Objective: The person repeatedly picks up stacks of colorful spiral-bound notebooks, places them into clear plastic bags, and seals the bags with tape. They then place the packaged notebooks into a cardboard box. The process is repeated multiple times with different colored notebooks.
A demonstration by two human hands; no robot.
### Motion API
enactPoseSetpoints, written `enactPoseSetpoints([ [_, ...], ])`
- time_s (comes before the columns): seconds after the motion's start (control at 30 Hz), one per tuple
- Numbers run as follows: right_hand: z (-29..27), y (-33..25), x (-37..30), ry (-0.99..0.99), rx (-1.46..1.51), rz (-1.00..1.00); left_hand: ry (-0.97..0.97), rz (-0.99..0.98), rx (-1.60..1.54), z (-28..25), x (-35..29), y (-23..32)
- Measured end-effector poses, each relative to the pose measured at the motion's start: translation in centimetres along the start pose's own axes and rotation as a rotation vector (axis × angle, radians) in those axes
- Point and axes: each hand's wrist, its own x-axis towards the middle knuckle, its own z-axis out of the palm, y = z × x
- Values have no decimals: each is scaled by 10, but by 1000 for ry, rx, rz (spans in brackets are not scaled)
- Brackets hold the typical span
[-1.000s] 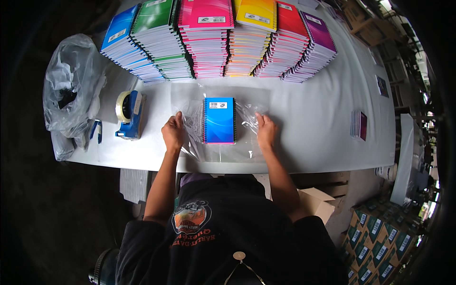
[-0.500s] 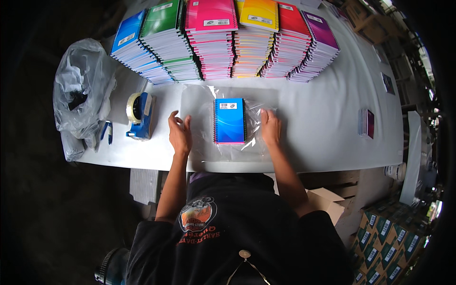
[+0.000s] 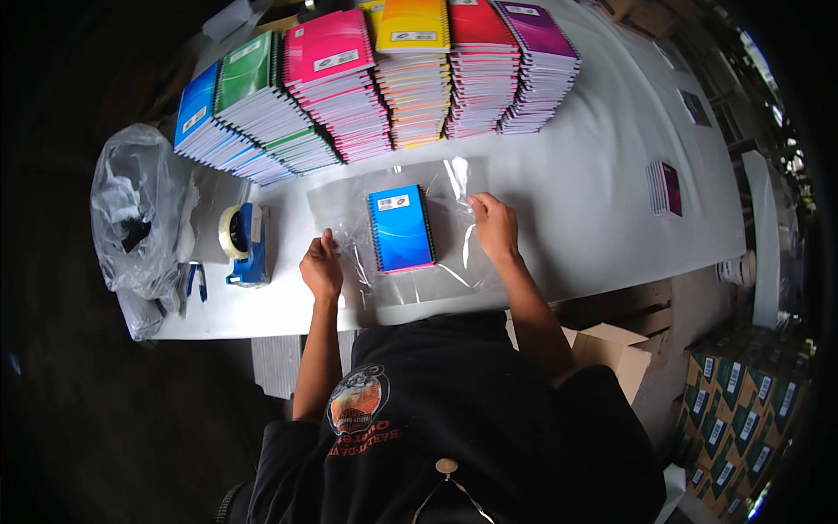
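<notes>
A blue spiral notebook (image 3: 400,229) lies face up on a sheet of clear plastic film (image 3: 454,288), and a pink edge shows beneath its lower end. To its left, my left hand (image 3: 322,269) is closed, thumb and fingers pinched at the film's left edge. My right hand (image 3: 496,229) pinches the film's right edge, which lifts a little and catches the light. Neither hand touches the notebook.
Tall stacks of spiral notebooks, among them a pink stack (image 3: 336,87), line the table's (image 3: 602,218) far side. On the left are a blue tape dispenser (image 3: 250,253), pens (image 3: 197,283) and a crumpled plastic bag (image 3: 135,218). Small purple notebooks (image 3: 665,189) lie right.
My left hand has gone from spread fingers to a pinch at the film's left edge. My right hand keeps hold of the other edge. The whole view has turned and shifted slightly.
</notes>
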Motion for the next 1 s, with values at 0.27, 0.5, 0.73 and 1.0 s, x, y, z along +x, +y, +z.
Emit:
enactPoseSetpoints([
  [0.27,-1,0,15,-166,412,241,346,500,431,3,-3,9],
  [0.5,2,-11,16,-160,593,316,463,626,568,-2,-8,24],
  [0.73,2,-4,8,-313,650,285,89,343,150,3,-3,13],
  [1.0,-49,-41,-3,-750,45,300,-643,9,11,-39,1,32],
])
